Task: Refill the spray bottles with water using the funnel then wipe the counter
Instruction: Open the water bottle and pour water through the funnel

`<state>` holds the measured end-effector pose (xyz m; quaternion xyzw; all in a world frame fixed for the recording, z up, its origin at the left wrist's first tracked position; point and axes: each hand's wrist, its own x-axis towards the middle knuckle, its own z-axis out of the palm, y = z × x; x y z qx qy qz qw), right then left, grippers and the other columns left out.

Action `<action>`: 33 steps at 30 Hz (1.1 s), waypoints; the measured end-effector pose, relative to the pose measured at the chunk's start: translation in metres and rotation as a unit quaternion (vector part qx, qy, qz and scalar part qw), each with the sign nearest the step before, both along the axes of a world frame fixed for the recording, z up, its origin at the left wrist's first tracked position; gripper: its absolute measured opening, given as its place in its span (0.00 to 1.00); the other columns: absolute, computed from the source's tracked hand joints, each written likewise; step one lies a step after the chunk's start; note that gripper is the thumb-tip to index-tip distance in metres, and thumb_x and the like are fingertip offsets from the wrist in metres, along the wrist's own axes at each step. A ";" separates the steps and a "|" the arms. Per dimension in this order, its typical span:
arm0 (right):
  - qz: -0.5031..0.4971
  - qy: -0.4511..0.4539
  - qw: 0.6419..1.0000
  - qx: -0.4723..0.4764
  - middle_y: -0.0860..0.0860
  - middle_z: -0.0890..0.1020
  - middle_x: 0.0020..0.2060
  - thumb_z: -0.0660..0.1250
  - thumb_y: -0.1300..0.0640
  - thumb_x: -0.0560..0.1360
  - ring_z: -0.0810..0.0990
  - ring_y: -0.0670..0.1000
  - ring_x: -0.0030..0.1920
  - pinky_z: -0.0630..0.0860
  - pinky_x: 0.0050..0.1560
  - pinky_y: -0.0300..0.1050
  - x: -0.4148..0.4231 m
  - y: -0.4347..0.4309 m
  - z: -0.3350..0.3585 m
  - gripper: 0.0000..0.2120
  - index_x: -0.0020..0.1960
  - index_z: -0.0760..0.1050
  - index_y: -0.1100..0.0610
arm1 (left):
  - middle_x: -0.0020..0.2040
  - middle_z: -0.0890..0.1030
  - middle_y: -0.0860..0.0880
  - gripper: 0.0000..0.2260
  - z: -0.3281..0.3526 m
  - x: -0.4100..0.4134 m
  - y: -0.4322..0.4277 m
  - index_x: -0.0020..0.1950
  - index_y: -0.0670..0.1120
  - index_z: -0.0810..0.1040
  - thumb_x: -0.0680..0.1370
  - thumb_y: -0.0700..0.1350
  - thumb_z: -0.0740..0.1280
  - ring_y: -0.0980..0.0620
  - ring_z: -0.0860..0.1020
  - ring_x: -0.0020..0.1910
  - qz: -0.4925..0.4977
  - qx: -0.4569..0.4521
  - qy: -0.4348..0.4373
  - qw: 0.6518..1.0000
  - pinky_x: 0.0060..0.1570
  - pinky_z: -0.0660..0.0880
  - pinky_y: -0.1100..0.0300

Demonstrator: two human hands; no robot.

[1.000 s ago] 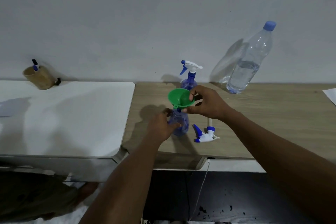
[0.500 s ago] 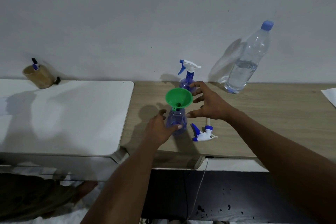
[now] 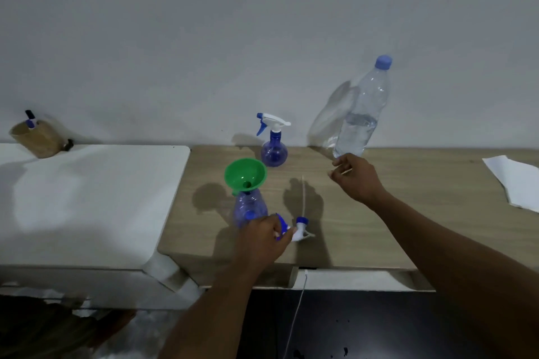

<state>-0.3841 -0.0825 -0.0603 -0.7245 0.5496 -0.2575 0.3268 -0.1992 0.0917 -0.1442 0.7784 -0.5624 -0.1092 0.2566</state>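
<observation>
Funnel: the green funnel sits with its spout in the open neck of the near spray bottle, its mouth tipped a little toward me.
Near spray bottle: blue and see-through, standing without its head toward the front left of the wooden bench.
Spray head: the loose spray head lies on the bench just right of that bottle, its thin white tube pointing toward the wall.
Left hand: the left hand is down at the foot of the near bottle, its fingers curled. It covers part of the loose head's blue trigger. I cannot tell from here whether it grips anything.
Right hand: the right hand is held out above the bench just in front of the water bottle's base. Its fingers are loosely bent with nothing in them and it is not touching the bottle.
Water bottle: the big clear water bottle stands at the back by the wall, blue cap on, roughly half full.
Far spray bottle: a second blue spray bottle stands behind the funnel with its white and blue head screwed on.
Paper: a white sheet lies at the bench's far right.
White bench: a white bench adjoins on the left, with a brown cup holding pens at its back corner.
Cable: a thin white cable hangs below the front edge.
</observation>
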 end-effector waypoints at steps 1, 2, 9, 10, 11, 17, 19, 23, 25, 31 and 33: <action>-0.019 -0.007 0.999 -0.030 0.50 0.82 0.39 0.73 0.56 0.73 0.82 0.51 0.42 0.72 0.39 0.36 -0.007 -0.010 0.007 0.09 0.51 0.78 0.55 | 0.33 0.78 0.54 0.18 0.006 -0.011 -0.012 0.37 0.52 0.73 0.73 0.65 0.68 0.53 0.79 0.35 -0.009 -0.002 0.013 1.000 0.34 0.72 0.58; -0.038 -0.016 0.997 -0.057 0.50 0.82 0.40 0.72 0.55 0.73 0.82 0.52 0.42 0.74 0.41 0.39 -0.013 -0.021 0.016 0.09 0.51 0.77 0.55 | 0.35 0.78 0.54 0.18 0.013 -0.022 -0.026 0.39 0.51 0.74 0.73 0.65 0.68 0.52 0.79 0.37 -0.019 -0.003 0.027 0.999 0.36 0.74 0.56; -0.065 -0.033 0.981 -0.178 0.56 0.73 0.59 0.69 0.48 0.75 0.79 0.55 0.52 0.77 0.54 0.52 -0.039 -0.111 0.101 0.24 0.67 0.66 0.53 | 0.66 0.77 0.50 0.31 0.082 -0.079 -0.151 0.68 0.51 0.71 0.70 0.62 0.74 0.48 0.76 0.63 -0.031 0.012 0.131 0.991 0.57 0.74 0.54; -0.053 -0.019 0.980 -0.189 0.57 0.71 0.61 0.69 0.47 0.75 0.79 0.56 0.54 0.77 0.56 0.53 -0.041 -0.127 0.113 0.27 0.69 0.64 0.52 | 0.66 0.76 0.50 0.33 0.092 -0.086 -0.171 0.69 0.50 0.70 0.70 0.61 0.75 0.49 0.75 0.63 -0.034 0.006 0.139 0.990 0.57 0.73 0.55; -0.035 0.000 0.980 -0.195 0.57 0.70 0.63 0.69 0.46 0.75 0.78 0.57 0.56 0.77 0.57 0.54 -0.039 -0.137 0.121 0.29 0.71 0.62 0.51 | 0.65 0.76 0.49 0.33 0.100 -0.088 -0.183 0.69 0.49 0.70 0.69 0.59 0.76 0.50 0.76 0.62 -0.025 0.009 0.155 0.988 0.55 0.73 0.58; 0.094 0.151 0.972 -0.154 0.59 0.72 0.61 0.64 0.39 0.77 0.78 0.61 0.55 0.75 0.57 0.52 -0.037 -0.196 0.147 0.26 0.70 0.66 0.50 | 0.62 0.77 0.54 0.39 0.132 -0.115 -0.270 0.68 0.54 0.70 0.64 0.71 0.74 0.57 0.77 0.59 -0.002 0.006 0.202 0.979 0.62 0.75 0.59; 0.113 0.168 0.964 -0.171 0.57 0.76 0.56 0.63 0.40 0.78 0.76 0.57 0.50 0.74 0.50 0.50 -0.035 -0.198 0.146 0.21 0.63 0.70 0.54 | 0.68 0.75 0.51 0.46 0.131 -0.118 -0.285 0.75 0.52 0.64 0.63 0.70 0.75 0.50 0.75 0.65 -0.009 0.008 0.222 0.975 0.67 0.73 0.51; 0.138 0.177 0.950 -0.219 0.55 0.80 0.47 0.64 0.41 0.78 0.76 0.55 0.44 0.72 0.43 0.48 -0.034 -0.182 0.143 0.20 0.57 0.70 0.57 | 0.64 0.77 0.49 0.41 0.139 -0.122 -0.285 0.73 0.49 0.66 0.66 0.62 0.77 0.48 0.77 0.63 0.008 0.005 0.232 0.973 0.63 0.75 0.53; 0.146 0.175 0.943 -0.242 0.53 0.81 0.45 0.65 0.41 0.78 0.77 0.54 0.42 0.73 0.43 0.48 -0.034 -0.170 0.140 0.19 0.56 0.71 0.57 | 0.64 0.76 0.52 0.46 0.131 -0.120 -0.280 0.74 0.49 0.65 0.61 0.61 0.80 0.51 0.76 0.62 0.023 -0.016 0.247 0.969 0.62 0.75 0.53; 0.155 0.162 0.936 -0.270 0.48 0.76 0.38 0.64 0.40 0.78 0.74 0.53 0.37 0.68 0.41 0.46 -0.041 -0.140 0.142 0.18 0.52 0.71 0.56 | 0.62 0.76 0.54 0.47 0.138 -0.116 -0.243 0.73 0.53 0.65 0.60 0.69 0.77 0.51 0.77 0.60 0.023 0.013 0.236 0.971 0.62 0.76 0.54; 0.160 0.173 0.932 -0.276 0.49 0.77 0.37 0.63 0.39 0.78 0.75 0.54 0.37 0.70 0.40 0.47 -0.041 -0.127 0.144 0.18 0.50 0.70 0.56 | 0.60 0.78 0.55 0.48 0.141 -0.106 -0.223 0.71 0.54 0.66 0.57 0.72 0.76 0.52 0.79 0.58 0.005 0.013 0.205 0.979 0.59 0.77 0.56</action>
